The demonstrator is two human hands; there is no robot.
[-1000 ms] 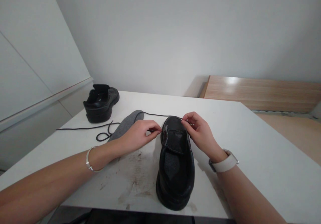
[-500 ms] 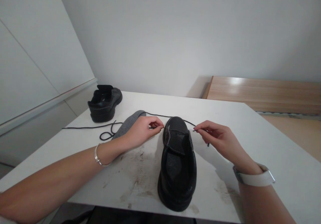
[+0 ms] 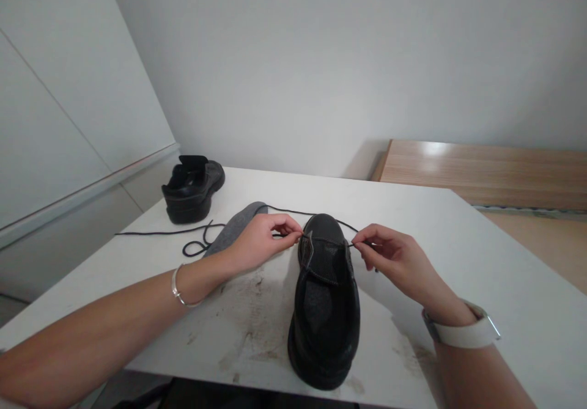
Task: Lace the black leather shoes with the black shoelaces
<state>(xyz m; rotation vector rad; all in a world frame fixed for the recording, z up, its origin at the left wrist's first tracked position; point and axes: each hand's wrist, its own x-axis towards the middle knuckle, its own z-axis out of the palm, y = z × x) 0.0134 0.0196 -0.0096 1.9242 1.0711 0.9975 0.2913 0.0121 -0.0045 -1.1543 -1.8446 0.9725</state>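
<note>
A black leather shoe (image 3: pixel 325 329) stands on the table with its toe pointing away from me. At the left eyelet flap, my left hand (image 3: pixel 270 236) pinches a black shoelace (image 3: pixel 312 213) between thumb and fingertips. My right hand (image 3: pixel 389 253) pinches a lace end close against the right eyelet flap. Part of the lace runs behind the toe from one side to the other. I cannot tell whether the tip is inside an eyelet. Beyond my left hand lies a grey insole-shaped piece (image 3: pixel 236 228), partly covered by that hand.
A second black shoe (image 3: pixel 190 192) stands at the table's far left corner, without visible laces. Another loose, looped lace (image 3: pixel 195 249) lies left of the grey piece. The white table (image 3: pixel 257 342) has brown smudges near its front edge. A wooden board (image 3: pixel 477 167) is beyond it at right.
My right hand has moved slightly left, bringing its lace end up to the shoe's right flap. My left hand has shifted a little right, nearer the left flap.
</note>
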